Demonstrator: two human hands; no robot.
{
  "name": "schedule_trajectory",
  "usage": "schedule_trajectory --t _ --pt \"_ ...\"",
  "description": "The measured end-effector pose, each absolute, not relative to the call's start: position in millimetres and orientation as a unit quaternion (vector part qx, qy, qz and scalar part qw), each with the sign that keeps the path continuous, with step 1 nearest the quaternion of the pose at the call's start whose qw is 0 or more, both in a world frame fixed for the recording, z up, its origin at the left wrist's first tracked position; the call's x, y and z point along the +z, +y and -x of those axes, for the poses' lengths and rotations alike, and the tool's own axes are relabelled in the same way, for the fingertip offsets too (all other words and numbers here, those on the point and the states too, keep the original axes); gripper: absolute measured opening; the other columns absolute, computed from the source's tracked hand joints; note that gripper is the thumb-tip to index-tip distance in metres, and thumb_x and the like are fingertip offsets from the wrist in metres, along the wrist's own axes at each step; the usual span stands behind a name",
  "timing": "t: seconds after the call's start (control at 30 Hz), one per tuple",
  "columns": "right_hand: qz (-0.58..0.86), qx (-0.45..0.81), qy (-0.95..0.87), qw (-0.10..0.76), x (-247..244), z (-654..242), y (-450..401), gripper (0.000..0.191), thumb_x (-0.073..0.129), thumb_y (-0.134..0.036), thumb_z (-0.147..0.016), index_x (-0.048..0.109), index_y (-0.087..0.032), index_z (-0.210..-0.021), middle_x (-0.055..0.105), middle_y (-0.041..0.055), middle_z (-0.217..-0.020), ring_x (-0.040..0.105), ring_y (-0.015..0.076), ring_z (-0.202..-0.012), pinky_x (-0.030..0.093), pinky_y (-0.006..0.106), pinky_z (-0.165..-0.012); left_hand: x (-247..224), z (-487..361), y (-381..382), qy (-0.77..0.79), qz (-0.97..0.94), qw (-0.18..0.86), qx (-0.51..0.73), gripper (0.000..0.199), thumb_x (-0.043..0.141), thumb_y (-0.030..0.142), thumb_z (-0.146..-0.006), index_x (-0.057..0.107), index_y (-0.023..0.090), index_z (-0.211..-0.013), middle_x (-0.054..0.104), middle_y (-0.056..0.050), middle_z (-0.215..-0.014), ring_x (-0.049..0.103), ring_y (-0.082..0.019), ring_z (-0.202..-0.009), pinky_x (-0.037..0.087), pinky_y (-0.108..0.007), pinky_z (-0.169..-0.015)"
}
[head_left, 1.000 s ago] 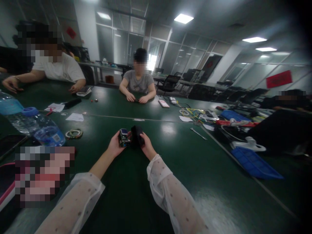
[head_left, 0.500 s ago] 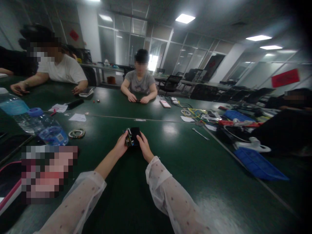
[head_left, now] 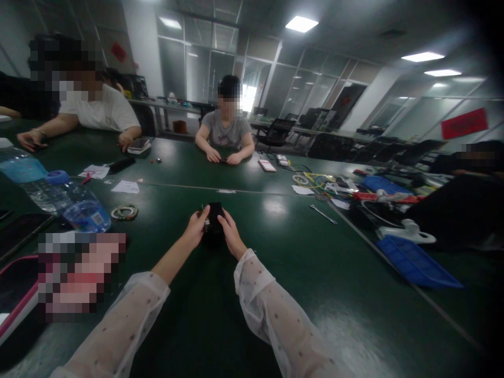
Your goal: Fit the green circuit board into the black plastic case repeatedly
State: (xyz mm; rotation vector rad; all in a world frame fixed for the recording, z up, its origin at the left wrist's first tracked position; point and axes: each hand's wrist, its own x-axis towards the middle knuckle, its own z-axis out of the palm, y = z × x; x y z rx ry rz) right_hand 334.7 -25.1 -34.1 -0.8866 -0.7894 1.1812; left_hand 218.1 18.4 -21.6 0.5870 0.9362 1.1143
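Observation:
Between my two hands is a small black device with an exposed circuit board (head_left: 214,216), held up over the green table (head_left: 299,310). My left hand (head_left: 196,228) is closed on its left side, where pale and metallic parts of the board show by the thumb. On the right side, my right hand (head_left: 233,234) grips the black part, with its thumb lying on top. The fingers underneath are hidden, and the fine detail of the board is too small to read.
Bottles (head_left: 84,207), a beaded bracelet (head_left: 124,212) and a pink-edged bag (head_left: 23,302) are at left. A wrench (head_left: 323,214), cables (head_left: 315,181) and a blue tray (head_left: 419,262) lie at right. Co-workers sit across the table, at far left and at right.
The device has turned in my hands, so less of the circuit board shows and the black part faces me more. Both hands have shifted only slightly.

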Motion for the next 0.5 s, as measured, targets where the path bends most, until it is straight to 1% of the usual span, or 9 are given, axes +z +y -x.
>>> schedule_trajectory --t 0.07,0.1,0.17,0.23,0.27,0.33,0.4,0.43,0.5 --pt "0.394 0.556 -0.305 0.665 -33 -335 -24 0.031 0.064 -0.026 -0.078 0.064 -0.027 -0.109 0.068 -0.0026 -0.108 0.061 0.0139 -0.104 0.047 0.028 -0.095 -16 -220 16 0.374 -0.253 0.742 0.495 0.035 0.063 0.043 -0.083 0.062 0.013 -0.101 0.068 -0.011 -0.090 0.066 -0.021 -0.082 0.053 -0.033 -0.077" --pt "0.392 0.576 -0.271 0.664 -33 -336 -23 0.026 0.063 -0.025 -0.078 0.065 -0.026 -0.105 0.069 -0.0025 -0.102 0.062 0.0141 -0.100 0.049 0.028 -0.091 -13 -221 15 0.341 -0.249 0.763 0.489 0.034 0.056 0.043 -0.088 0.062 0.013 -0.102 0.068 -0.011 -0.092 0.066 -0.020 -0.084 0.053 -0.032 -0.077" --pt "0.378 0.619 -0.194 0.660 -30 -340 -22 0.016 0.061 -0.024 -0.079 0.065 -0.023 -0.095 0.070 -0.0021 -0.089 0.065 0.0144 -0.090 0.052 0.027 -0.084 -8 -223 13 0.293 -0.250 0.786 0.484 0.025 0.049 0.033 -0.094 0.061 0.014 -0.104 0.068 -0.009 -0.094 0.066 -0.017 -0.083 0.052 -0.029 -0.075" --pt "0.340 0.665 -0.136 0.651 -26 -344 -22 0.012 0.058 -0.025 -0.081 0.064 -0.021 -0.091 0.070 -0.0002 -0.085 0.065 0.0147 -0.085 0.055 0.028 -0.079 -5 -224 13 0.283 -0.246 0.774 0.510 0.017 0.054 0.022 -0.091 0.059 0.017 -0.107 0.067 -0.004 -0.097 0.065 -0.013 -0.079 0.051 -0.023 -0.072" --pt "0.315 0.686 -0.117 0.645 -23 -346 -22 0.013 0.057 -0.026 -0.082 0.063 -0.020 -0.091 0.070 0.0014 -0.086 0.066 0.0151 -0.084 0.055 0.028 -0.078 -5 -224 13 0.289 -0.240 0.762 0.527 0.019 0.058 0.019 -0.089 0.058 0.019 -0.108 0.067 -0.002 -0.097 0.065 -0.011 -0.076 0.050 -0.020 -0.069" --pt "0.266 0.720 -0.104 0.633 -20 -348 -25 0.017 0.055 -0.028 -0.084 0.063 -0.018 -0.095 0.070 0.0051 -0.092 0.066 0.0163 -0.085 0.056 0.029 -0.075 -6 -224 13 0.306 -0.227 0.754 0.535 0.023 0.063 0.027 -0.086 0.056 0.021 -0.107 0.066 0.000 -0.092 0.063 -0.009 -0.068 0.049 -0.019 -0.062" --pt "0.238 0.739 -0.099 0.622 -20 -348 -29 0.022 0.053 -0.030 -0.084 0.062 -0.016 -0.099 0.070 0.0078 -0.095 0.066 0.0179 -0.086 0.057 0.031 -0.075 -10 -222 13 0.314 -0.225 0.776 0.499 0.028 0.064 0.040 -0.084 0.057 0.019 -0.102 0.065 0.000 -0.079 0.061 -0.010 -0.059 0.049 -0.021 -0.057" --pt "0.233 0.746 -0.096 0.616 -20 -347 -30 0.025 0.053 -0.031 -0.084 0.061 -0.016 -0.101 0.070 0.0087 -0.096 0.066 0.0187 -0.087 0.057 0.032 -0.074 -12 -221 12 0.311 -0.227 0.793 0.473 0.030 0.064 0.043 -0.083 0.058 0.017 -0.098 0.063 0.000 -0.071 0.059 -0.010 -0.054 0.049 -0.022 -0.055" --pt "0.229 0.760 -0.095 0.601 -21 -343 -33 0.029 0.051 -0.034 -0.085 0.061 -0.015 -0.105 0.070 0.0098 -0.095 0.066 0.0203 -0.088 0.058 0.035 -0.075 -16 -220 9 0.295 -0.228 0.820 0.435 0.030 0.064 0.041 -0.083 0.061 0.014 -0.095 0.060 0.001 -0.063 0.057 -0.010 -0.050 0.049 -0.022 -0.055"
